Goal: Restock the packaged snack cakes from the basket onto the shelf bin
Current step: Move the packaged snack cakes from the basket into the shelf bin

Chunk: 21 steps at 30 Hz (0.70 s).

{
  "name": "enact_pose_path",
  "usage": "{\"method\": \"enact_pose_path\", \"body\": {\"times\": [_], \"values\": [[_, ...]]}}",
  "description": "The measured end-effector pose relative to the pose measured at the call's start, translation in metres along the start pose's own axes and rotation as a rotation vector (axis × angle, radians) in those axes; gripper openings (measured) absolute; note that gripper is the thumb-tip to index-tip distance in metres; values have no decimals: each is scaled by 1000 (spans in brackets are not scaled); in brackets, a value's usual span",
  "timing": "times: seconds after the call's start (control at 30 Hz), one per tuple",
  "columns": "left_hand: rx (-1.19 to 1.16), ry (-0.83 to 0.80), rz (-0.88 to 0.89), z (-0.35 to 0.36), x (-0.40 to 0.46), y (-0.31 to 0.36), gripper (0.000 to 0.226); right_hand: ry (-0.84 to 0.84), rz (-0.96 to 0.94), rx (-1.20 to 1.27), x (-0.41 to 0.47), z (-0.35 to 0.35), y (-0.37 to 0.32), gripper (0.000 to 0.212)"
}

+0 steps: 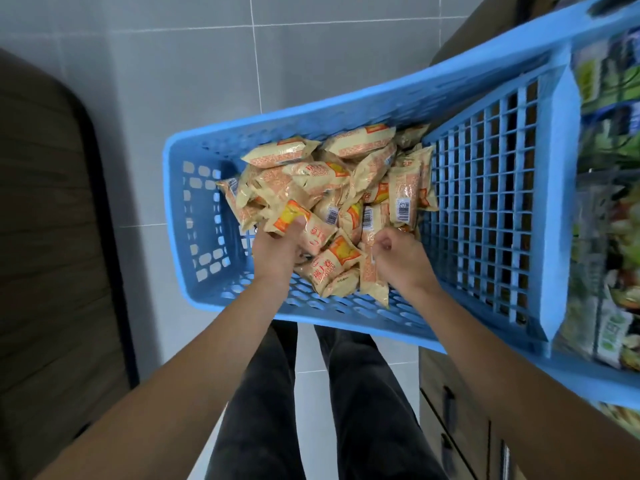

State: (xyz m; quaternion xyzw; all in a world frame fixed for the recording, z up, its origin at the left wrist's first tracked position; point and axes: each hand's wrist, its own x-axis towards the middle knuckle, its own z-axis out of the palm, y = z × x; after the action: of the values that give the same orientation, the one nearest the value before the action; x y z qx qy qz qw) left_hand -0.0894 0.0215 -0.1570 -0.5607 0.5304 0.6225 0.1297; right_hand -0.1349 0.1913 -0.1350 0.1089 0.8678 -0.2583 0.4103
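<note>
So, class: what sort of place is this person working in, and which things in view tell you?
Probably a small shop or its stockroom. A blue basket holds many identical packaged snack cakes with barcodes, both hands are in the pile, and more packaged goods fill shelving at right.

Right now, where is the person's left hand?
Head view, centre: the left hand grips a tan-and-orange snack cake packet inside the blue plastic basket.

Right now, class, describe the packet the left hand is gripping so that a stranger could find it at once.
Start at the blue basket and its heap of beige snack packets. At the heap's near left edge, the left hand grips one packet. Unlike its neighbours, it has a thumb pressed across its orange and yellow panel.
</note>
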Motion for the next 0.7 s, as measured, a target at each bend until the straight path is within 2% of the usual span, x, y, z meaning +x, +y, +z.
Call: {"method": "enact_pose_path", "body": {"times": [0.07,0.13,0.3,0.4,0.53,0.63,0.7], "values": [[-165,-69,-26,-15,-10,11,15,10,-5,53,-2,-3,-5,18],[-237,-172,-82,-25,-20,21,22,-12,-19,128,-6,-7,-11,15],[-193,-306,-117,-28,-37,31,33,-96,-68,352,-16,-15,-26,13],[-126,-345,-133,-20,-38,34,25,-95,-104,433,-18,-18,-31,18],[63,-296,-76,-2,-32,39,27,-98,-44,496,-15,-22,-28,17],[231,-417,50,4,-30,43,23,-119,-19,560,-13,-27,-23,17],[339,-536,74,8,-31,47,19,-166,-35,559,-13,-31,-19,17]]}}
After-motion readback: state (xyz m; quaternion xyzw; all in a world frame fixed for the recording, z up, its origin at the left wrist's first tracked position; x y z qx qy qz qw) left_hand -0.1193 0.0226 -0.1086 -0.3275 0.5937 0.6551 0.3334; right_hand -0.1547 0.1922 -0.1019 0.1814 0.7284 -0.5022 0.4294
